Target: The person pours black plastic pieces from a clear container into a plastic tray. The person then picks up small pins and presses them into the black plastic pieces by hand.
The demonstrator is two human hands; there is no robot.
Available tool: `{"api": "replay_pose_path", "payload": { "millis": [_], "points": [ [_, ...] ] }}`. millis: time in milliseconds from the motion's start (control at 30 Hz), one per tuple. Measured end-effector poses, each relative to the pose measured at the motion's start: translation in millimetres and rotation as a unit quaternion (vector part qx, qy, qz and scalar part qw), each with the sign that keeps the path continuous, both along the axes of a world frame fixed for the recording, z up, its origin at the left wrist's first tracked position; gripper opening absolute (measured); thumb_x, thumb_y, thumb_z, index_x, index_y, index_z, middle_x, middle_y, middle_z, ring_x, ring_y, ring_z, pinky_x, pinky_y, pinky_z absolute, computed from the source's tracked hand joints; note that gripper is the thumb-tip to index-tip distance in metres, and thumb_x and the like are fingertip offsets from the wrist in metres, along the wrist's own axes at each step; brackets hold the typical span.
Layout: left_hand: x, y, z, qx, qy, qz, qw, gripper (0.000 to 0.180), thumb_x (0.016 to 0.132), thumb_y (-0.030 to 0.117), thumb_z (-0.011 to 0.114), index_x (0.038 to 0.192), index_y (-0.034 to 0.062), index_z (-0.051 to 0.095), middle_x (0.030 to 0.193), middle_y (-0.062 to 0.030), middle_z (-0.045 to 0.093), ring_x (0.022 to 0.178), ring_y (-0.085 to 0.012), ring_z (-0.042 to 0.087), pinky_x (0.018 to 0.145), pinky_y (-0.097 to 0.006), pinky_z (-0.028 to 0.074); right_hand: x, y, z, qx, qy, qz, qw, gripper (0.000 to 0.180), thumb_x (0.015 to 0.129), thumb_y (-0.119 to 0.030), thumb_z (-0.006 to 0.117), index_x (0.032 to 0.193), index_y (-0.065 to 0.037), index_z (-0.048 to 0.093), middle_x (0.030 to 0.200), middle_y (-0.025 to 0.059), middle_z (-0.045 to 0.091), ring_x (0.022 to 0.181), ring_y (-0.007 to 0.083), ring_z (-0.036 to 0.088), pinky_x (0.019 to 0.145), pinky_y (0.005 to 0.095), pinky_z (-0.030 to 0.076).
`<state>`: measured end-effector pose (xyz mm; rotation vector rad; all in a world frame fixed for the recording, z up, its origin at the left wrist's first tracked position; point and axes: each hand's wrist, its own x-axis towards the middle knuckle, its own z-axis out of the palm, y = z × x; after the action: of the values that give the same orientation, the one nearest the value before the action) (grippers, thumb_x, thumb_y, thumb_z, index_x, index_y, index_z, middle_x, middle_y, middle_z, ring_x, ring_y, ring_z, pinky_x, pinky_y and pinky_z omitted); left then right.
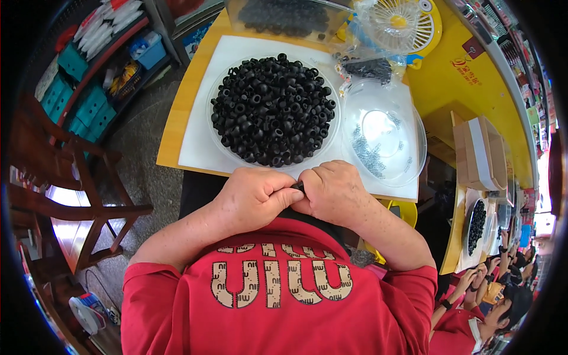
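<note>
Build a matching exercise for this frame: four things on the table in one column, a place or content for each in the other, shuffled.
1. large clear dish
2. small clear dish
3. yellow fan
4. cardboard box

a. table's far edge
b. heaped with black rings
c. right of both dishes
d. a few small metal parts

Pairs: 1-b, 2-d, 3-a, 4-c

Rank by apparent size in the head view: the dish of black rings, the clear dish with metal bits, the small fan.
1. dish of black rings
2. clear dish with metal bits
3. small fan, partly cut off at the frame edge, so unsure.
</note>
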<state>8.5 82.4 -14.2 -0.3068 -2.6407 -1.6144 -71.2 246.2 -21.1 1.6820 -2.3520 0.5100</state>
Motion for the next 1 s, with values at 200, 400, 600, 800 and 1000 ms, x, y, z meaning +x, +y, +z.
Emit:
{"api": "replay_pose_path", "payload": {
  "millis": [200, 400, 600, 800, 1000],
  "points": [
    [-3.7, -0.9, 0.4, -0.036, 0.010, -0.017, 0.999, 0.019, 0.078, 0.020, 0.060, 0.068, 0.0041, 0.056, 0.063, -0.0114, 0.056, 0.061, -0.0295, 0.055, 0.054, -0.037, 0.043, 1.0, -0.5, -1.9, 0.004, -0.014, 0.019, 1.000, 0.026, 0.058, -0.026, 0.066, 0.057, -0.009, 0.047, 0.048, 0.0044, 0.050, 0.044, 0.0222, 0.052, 0.046, 0.0324, 0.043],
    [-6.6, -4.9, 2.4, -0.065, -0.010, -0.027, 0.997, 0.019, 0.079, 0.020, 0.059, 0.069, 0.0029, 0.056, 0.064, -0.0126, 0.056, 0.061, -0.0288, 0.056, 0.053, -0.036, 0.042, 1.9, -2.4, -0.4, 0.033, -0.002, 0.011, 0.999, 0.026, 0.065, -0.028, 0.064, 0.060, -0.008, 0.048, 0.049, 0.0053, 0.051, 0.047, 0.0210, 0.055, 0.048, 0.0324, 0.045],
    [-24.7, -33.5, 15.3, 0.130, -0.083, 0.102, 0.983, 0.016, 0.079, 0.018, 0.059, 0.078, 0.0024, 0.062, 0.063, -0.0041, 0.059, 0.056, -0.0104, 0.056, 0.051, -0.025, 0.044, -4.7, 8.3, 21.8, 0.054, -0.171, -0.167, 0.970, 0.030, 0.074, -0.030, 0.064, 0.090, -0.006, 0.059, 0.062, 0.0096, 0.058, 0.060, 0.0266, 0.058, 0.054, 0.0340, 0.046],
    [-171.8, -107.3, 99.2, 0.118, 0.115, 0.145, 0.976, 0.041, 0.081, 0.039, 0.058, 0.089, -0.0017, 0.056, 0.081, -0.0066, 0.057, 0.073, -0.0135, 0.056, 0.068, -0.026, 0.047, -19.3, 44.1, 15.4, -0.053, -0.185, -0.254, 0.948, 0.021, 0.078, -0.025, 0.059, 0.088, -0.006, 0.058, 0.066, 0.0121, 0.060, 0.062, 0.0287, 0.060, 0.057, 0.0364, 0.047],
    [-168.7, -76.9, 71.6, -0.047, 0.011, 0.125, 0.991, 0.029, 0.079, 0.027, 0.059, 0.093, 0.0023, 0.060, 0.077, -0.0047, 0.059, 0.070, -0.0124, 0.057, 0.066, -0.026, 0.046, -29.3, 82.3, 10.9, -0.068, -0.188, -0.345, 0.917, 0.019, 0.079, -0.022, 0.058, 0.085, -0.004, 0.059, 0.066, 0.0139, 0.059, 0.063, 0.0293, 0.059, 0.057, 0.0356, 0.046]
  ]
}}
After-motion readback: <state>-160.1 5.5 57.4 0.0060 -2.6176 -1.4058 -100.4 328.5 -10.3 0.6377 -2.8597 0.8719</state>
